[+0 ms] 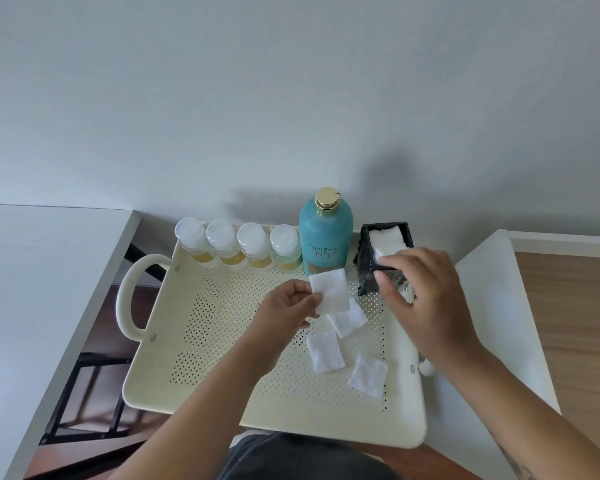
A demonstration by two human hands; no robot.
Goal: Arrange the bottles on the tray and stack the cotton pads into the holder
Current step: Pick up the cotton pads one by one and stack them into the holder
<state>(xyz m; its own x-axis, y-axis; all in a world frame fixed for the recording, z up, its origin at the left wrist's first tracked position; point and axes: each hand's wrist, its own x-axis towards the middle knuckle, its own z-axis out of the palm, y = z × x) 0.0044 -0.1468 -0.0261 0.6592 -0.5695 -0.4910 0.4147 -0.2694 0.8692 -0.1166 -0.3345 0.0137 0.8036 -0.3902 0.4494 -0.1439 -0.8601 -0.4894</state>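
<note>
A cream perforated tray (pixel 222 341) with a loop handle rests in front of me. Along its far edge stand several small clear bottles (pixel 236 245) with yellow liquid and a tall teal bottle (pixel 324 233) with a gold cap. At the far right corner is a black holder (pixel 369 268) with white cotton pads (pixel 387 237) inside. My left hand (pixel 284 313) pinches one square cotton pad (pixel 329 291) above the tray. My right hand (pixel 426 299) is at the holder, fingertips pressing a pad at its opening. Three loose pads (pixel 326 351) lie on the tray floor.
A white tabletop (pixel 32 289) lies to the left, a white surface (pixel 489 306) and wooden floor (pixel 568 323) to the right. A dark metal frame (pixel 84 393) shows below the left gap. A plain wall rises behind the tray.
</note>
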